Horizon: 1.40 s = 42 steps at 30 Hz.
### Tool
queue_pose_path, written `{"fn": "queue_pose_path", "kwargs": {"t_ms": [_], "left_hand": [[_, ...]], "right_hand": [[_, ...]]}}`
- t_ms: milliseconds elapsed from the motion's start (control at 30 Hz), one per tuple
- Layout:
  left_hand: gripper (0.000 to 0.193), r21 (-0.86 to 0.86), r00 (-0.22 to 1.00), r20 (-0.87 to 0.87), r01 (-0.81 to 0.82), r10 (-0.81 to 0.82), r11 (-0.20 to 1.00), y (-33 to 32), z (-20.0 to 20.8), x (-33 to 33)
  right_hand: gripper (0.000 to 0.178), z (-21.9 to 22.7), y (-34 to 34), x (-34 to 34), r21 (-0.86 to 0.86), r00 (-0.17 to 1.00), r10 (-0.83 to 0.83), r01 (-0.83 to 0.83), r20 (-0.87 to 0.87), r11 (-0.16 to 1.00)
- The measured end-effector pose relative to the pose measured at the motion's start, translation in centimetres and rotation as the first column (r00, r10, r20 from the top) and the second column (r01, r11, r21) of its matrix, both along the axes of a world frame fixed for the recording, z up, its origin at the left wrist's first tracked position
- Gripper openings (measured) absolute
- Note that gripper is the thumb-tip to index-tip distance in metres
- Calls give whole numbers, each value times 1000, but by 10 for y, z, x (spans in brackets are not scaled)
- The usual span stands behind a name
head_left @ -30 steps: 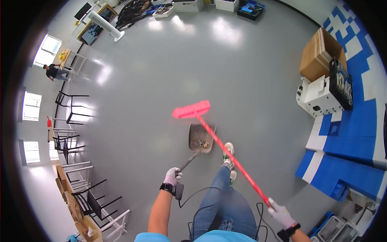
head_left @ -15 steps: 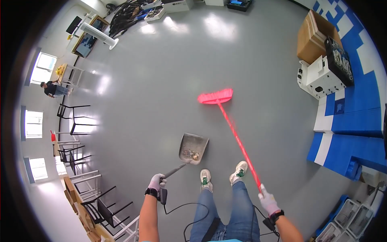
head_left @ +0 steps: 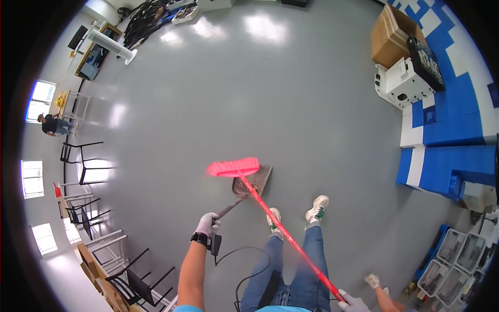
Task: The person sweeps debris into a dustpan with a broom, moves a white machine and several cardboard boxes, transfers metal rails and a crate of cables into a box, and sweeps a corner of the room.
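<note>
My left hand (head_left: 207, 223), in a white glove, is closed round the grey handle of a dustpan (head_left: 263, 179) resting on the floor ahead of my feet. Bits of debris lie in the pan. At the lower edge my right hand (head_left: 354, 303), also gloved, grips the upper end of a red broom handle; part of this hand is cut off. The handle of the broom (head_left: 234, 167) slants up and leftward, crossing my left shoe. Its pink-red bristle head covers the pan's far left part and sticks out past its left side. Whether the bristles touch the floor I cannot tell.
Black chairs (head_left: 86, 218) and tables line the left, where a person (head_left: 54, 125) stands farther back. A cardboard box (head_left: 392, 36), white housing and blue blocks (head_left: 449, 164) stand right. Near plastic bins (head_left: 449, 244), a bare limb with a white end (head_left: 372, 281) shows, blurred. A cable hangs by my legs.
The broom head has come left and nearer, from the floor right of the dustpan to over it. My right hand has dropped toward the lower edge. A limb has appeared at the lower right.
</note>
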State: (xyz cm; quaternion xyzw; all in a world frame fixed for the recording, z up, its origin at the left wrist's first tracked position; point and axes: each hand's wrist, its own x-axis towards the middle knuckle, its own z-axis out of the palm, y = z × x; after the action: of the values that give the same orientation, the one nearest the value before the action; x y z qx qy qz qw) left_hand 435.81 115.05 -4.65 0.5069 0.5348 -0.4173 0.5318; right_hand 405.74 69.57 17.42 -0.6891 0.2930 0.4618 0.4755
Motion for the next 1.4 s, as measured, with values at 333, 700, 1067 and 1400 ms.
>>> {"fn": "queue_pose_path", "kwargs": {"t_ms": [333, 700, 1067, 1400], "left_hand": [[7, -21, 992, 13, 126, -126, 992, 22, 9, -16], [7, -8, 986, 3, 164, -164, 986, 12, 8, -21], [17, -51, 971, 49, 235, -232, 971, 1, 22, -25], [5, -60, 930, 83, 364, -359, 929, -40, 23, 4]], "right_hand": [[53, -87, 46, 58, -351, 971, 231, -237, -57, 906], [49, 4, 58, -40, 120, 970, -214, 201, 113, 972], [51, -59, 48, 6, -318, 996, 15, 14, 91, 948], [52, -139, 27, 31, -582, 983, -88, 165, 160, 796]]}}
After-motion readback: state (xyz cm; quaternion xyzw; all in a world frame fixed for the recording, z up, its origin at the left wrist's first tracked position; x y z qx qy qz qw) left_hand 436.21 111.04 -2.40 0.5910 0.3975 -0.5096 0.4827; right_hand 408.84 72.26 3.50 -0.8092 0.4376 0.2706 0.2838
